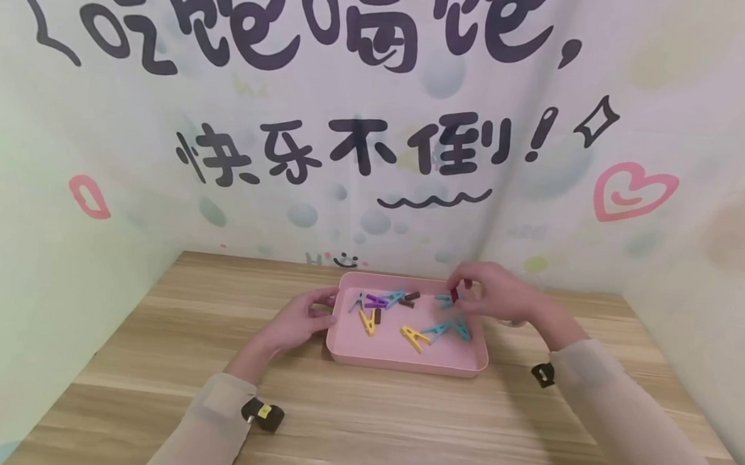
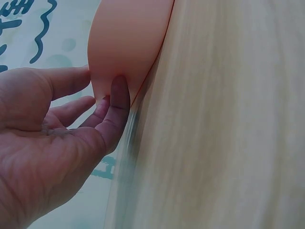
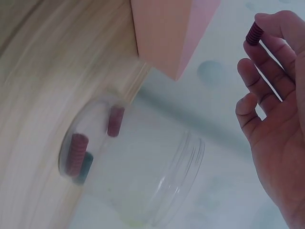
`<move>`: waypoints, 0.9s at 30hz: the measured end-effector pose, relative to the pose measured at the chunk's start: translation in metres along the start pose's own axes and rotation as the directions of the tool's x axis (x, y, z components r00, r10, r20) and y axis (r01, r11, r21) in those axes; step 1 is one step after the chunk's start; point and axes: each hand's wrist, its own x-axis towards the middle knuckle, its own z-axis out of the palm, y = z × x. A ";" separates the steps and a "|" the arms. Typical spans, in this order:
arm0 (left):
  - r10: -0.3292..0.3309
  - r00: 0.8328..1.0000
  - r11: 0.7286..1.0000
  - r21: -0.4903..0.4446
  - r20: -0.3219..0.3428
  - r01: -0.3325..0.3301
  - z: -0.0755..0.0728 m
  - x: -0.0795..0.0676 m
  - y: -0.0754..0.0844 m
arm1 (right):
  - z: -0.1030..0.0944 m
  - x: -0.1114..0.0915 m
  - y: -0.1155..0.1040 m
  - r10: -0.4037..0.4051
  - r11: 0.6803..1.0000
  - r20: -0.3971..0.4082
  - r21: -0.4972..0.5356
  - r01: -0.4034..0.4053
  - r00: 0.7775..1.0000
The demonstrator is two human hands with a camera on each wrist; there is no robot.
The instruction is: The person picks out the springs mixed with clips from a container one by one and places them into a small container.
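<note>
My left hand grips the left side of a pink tray. In the left wrist view its thumb meets the rim and its other fingers press the outer wall. Over the tray's back right corner, my right hand pinches a small dark red ridged spring between thumb and index finger. Inside the tray lie yellow clothespins, a purple clothespin, several blue ones, and dark brown springs. A clear jar holds dark red springs and a teal piece.
The jar stands on the wooden table just right of the tray, mostly hidden behind my right hand in the head view. A printed white cloth rises along the table's back edge, and pale walls stand at both sides.
</note>
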 end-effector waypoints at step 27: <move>0.006 1.000 0.999 -0.034 0.005 -0.006 0.000 0.000 -0.002 | -0.031 -0.043 0.045 0.127 0.988 -0.107 -0.074 -0.135 0.986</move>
